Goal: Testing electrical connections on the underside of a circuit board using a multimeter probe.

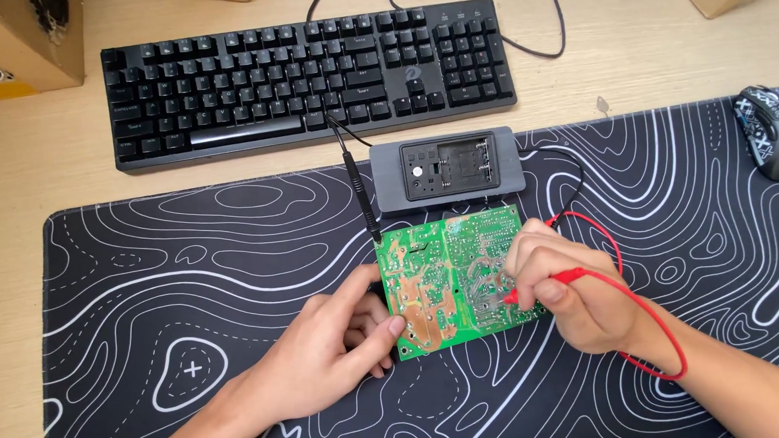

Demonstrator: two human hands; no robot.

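Right hand grip: the right hand [568, 294] is clenched, pen-style, around a slim red plastic test probe [549, 282], its tip pressed onto the solder side of the board.
Left hand grip: the left hand [333, 351] pinches the near-left corner of the green rectangular circuit board [431, 272], thumb on top, steadying it.
Board position: tilted, in the middle of the black desk mat with white contour lines [146, 280].
Black probe: the thin black test probe [361, 195] lies unheld, its tip touching the board's far-left corner.
Meter: a grey rectangular meter [447, 167] sits just beyond the board.
Behind: a black mechanical keyboard [308, 69]; a patterned black mouse [772, 129] far right.
Risk: the loose black probe could roll off its contact if the board shifts; the red tip could slip and bridge neighbouring solder joints.
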